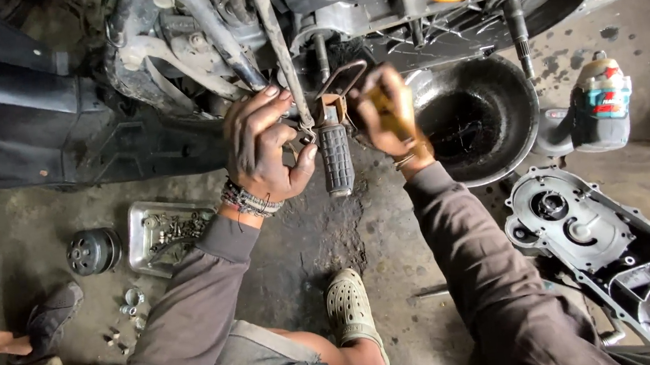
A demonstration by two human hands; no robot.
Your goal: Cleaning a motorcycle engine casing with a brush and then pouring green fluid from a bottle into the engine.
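Head view: our left hand point(261, 153) has its fingers curled on the rusty metal bracket point(327, 110) that carries the black ribbed rubber footpeg point(336, 159), which hangs just below our fingertips. Our right hand point(386, 112) is closed around a yellow-handled tool point(396, 112), just right of the bracket. Black oil-filled drain pan point(479, 118) right of it.

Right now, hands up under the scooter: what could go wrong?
1. The left hand and right hand work close together at the foot peg; a slip of the yellow-handled tool could strike fingers.
2. The oil pan sits right beside the right arm; an elbow could tip it.
3. Loose bolts on the floor could scatter.
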